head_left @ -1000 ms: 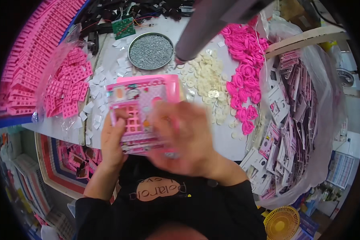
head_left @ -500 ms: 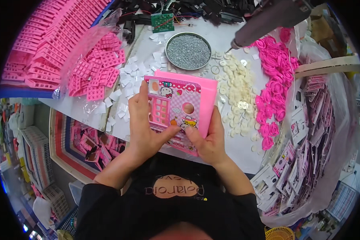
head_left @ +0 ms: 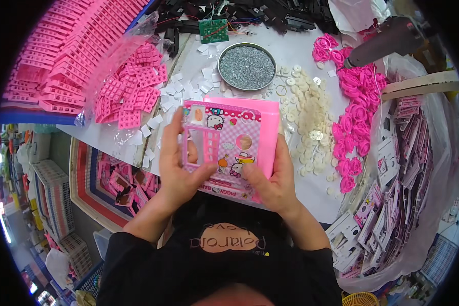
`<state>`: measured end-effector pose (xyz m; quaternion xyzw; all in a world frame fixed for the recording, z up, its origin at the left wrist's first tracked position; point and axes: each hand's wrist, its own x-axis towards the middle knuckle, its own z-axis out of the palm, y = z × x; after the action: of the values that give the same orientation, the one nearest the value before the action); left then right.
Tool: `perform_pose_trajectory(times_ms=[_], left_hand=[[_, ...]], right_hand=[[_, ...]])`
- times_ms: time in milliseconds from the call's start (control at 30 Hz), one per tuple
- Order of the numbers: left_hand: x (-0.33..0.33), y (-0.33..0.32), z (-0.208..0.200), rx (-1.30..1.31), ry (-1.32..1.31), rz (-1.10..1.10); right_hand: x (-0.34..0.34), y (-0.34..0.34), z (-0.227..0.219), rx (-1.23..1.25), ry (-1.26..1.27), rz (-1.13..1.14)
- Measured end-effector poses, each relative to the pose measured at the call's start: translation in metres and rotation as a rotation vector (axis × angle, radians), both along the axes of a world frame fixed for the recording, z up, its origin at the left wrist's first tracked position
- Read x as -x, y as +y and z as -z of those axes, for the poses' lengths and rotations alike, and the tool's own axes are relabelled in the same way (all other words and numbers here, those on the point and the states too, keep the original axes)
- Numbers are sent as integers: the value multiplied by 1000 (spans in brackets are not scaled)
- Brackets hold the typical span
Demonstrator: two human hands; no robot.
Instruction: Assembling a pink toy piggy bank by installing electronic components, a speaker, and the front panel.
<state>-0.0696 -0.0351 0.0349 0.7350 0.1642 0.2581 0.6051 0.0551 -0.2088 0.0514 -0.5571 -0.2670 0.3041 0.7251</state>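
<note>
Pink printed plastic toy faceplate with cartoon stickers and cut-out windows (head_left: 220, 148), held flat above the white bench (head_left: 301, 61), near the chest. Left hand (head_left: 181, 171) fingers pinch its left edge, right hand (head_left: 270, 178) fingers pinch the lower right. Round metal dish of grey screws (head_left: 246, 66) sits beyond; cream round discs (head_left: 306, 117) right.

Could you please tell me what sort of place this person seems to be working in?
Probably a small toy assembly workshop. Stacks of pink plastic parts cover the table, a round tray of tiny metal bits sits ahead, and both hands hold a pink printed panel.
</note>
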Motion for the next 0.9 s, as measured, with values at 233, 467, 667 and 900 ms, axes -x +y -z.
perform_pose_trajectory(times_ms=[233, 467, 667, 900], left_hand=[[5, -6, 19, 57, 82, 28], [6, -10, 8, 43, 189, 4], [9, -10, 19, -15, 207, 6], [13, -10, 4, -305, 273, -4]], right_hand=[[4, 3, -5, -23, 43, -47], [9, 4, 4, 21, -24, 30], [3, 1, 2, 154, -242, 10], [-3, -3, 1, 12, 72, -160]])
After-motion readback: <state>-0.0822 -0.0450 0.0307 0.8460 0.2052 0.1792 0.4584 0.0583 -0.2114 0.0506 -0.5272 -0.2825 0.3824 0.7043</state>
